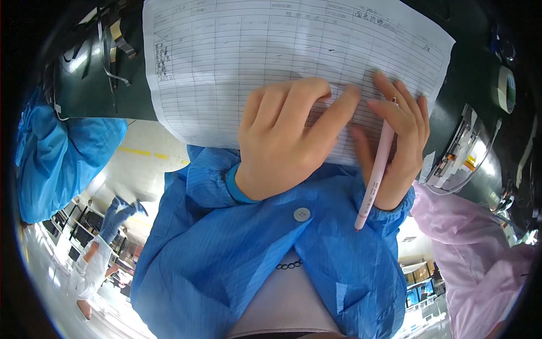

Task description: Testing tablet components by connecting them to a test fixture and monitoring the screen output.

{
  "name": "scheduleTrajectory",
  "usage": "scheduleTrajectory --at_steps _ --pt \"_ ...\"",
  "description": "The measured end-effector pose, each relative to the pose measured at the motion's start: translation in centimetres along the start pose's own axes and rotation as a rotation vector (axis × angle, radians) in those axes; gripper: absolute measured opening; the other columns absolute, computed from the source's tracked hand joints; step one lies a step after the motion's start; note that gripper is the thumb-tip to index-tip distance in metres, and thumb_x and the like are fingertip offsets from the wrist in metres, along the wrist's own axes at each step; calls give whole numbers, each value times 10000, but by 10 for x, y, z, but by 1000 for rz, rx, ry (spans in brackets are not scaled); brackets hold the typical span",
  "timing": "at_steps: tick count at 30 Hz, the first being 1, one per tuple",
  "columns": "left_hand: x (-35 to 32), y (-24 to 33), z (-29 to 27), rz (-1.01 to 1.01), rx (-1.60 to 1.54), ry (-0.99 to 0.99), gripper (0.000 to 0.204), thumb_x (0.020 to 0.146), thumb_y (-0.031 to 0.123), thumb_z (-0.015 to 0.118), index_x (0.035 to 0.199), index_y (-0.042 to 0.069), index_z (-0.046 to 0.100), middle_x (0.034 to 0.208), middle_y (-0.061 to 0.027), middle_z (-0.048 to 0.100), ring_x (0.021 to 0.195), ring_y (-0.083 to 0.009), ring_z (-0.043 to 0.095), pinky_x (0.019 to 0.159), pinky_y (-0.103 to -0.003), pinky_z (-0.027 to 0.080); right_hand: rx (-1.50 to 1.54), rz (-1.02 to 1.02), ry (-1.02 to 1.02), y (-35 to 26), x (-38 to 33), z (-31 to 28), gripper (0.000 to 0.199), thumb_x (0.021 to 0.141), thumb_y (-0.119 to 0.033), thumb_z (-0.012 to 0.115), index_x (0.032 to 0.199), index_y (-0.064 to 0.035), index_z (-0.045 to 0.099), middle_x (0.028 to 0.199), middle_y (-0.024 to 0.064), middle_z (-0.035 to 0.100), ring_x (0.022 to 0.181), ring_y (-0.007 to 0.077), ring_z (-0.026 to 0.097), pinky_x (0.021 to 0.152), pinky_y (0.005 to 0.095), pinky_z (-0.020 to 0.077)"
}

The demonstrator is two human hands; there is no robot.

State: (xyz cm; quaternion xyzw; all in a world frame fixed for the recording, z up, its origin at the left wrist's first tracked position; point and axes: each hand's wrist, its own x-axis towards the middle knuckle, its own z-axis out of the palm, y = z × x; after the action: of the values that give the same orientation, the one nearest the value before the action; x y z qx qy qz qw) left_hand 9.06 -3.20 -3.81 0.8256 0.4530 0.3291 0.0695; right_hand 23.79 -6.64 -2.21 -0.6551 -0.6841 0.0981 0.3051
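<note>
A large printed form, a grid of ruled rows with a few handwritten marks, lies on the dark table. My left hand rests on its lower middle, back upward. The fingers bend down toward the paper and the thumb stretches away from them; nothing shows in its grasp, though the fingertips are partly hidden. To the right, my right hand holds a pale pink pen slantwise. One pen end sits by the index finger over the sheet, while the red-tipped end points down toward my blue sleeve.
Flat cables lie on the table at the far left. At the right are a clear tray with small parts, a thin cable and a tape roll. People in blue and pink garments are close on either side.
</note>
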Motion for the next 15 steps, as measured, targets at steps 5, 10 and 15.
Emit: scheduleTrajectory --at_steps 5,10,15 --pt "4 7 3 9 8 -22 472 570 46 599 1017 168 689 871 -8 534 716 -160 491 635 -284 390 74 -1 53 4 -1 3 386 668 -148 750 1006 -115 566 1120 68 638 1119 260 552 1030 467 311" --pt "4 8 8 22 -14 -4 458 572 51 594 1004 169 690 863 -7 530 708 -162 489 623 -286 394 150 44 69 3 -2 2 431 648 -115 772 1019 -104 552 1118 86 634 1105 261 562 1033 461 312" --pt "6 9 9 25 -27 -10 466 547 24 586 977 164 698 860 -19 534 704 -169 487 632 -286 407 135 37 51 6 -3 0 455 677 -143 761 1062 -90 526 1136 104 618 1104 273 563 1037 470 301"
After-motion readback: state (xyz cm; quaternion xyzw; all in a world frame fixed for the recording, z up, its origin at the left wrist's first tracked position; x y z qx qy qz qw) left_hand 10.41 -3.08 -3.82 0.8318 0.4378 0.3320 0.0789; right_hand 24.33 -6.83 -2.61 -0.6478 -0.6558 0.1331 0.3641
